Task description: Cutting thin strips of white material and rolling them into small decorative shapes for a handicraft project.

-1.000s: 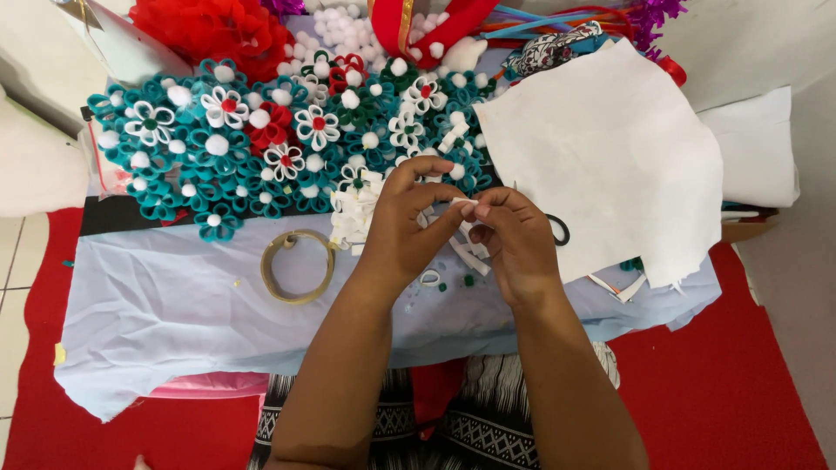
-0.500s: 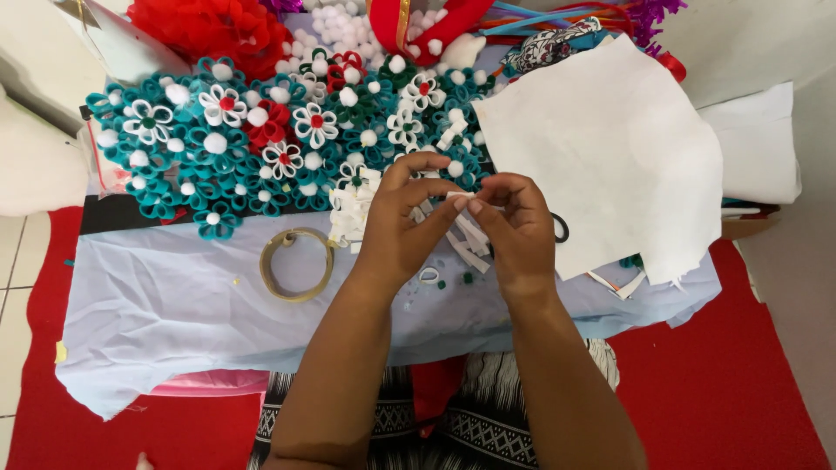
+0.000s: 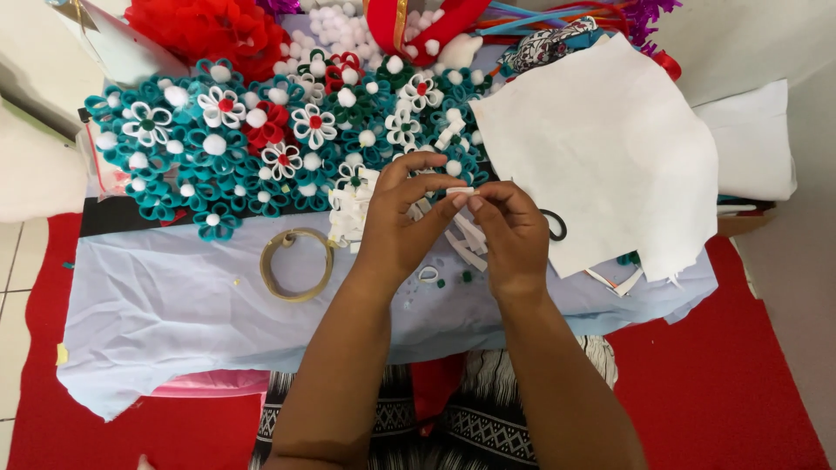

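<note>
Fingers of left hand [image 3: 396, 231] and right hand [image 3: 514, 235] pinch small white strip [image 3: 459, 191] mid-bench; best kept taut, ends aligned.

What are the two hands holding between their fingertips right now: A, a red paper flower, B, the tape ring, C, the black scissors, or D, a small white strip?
D: the left hand and right hand pinch a small white strip between their fingertips, while the tape ring lies untouched on the pale blue cloth to their left.
</note>
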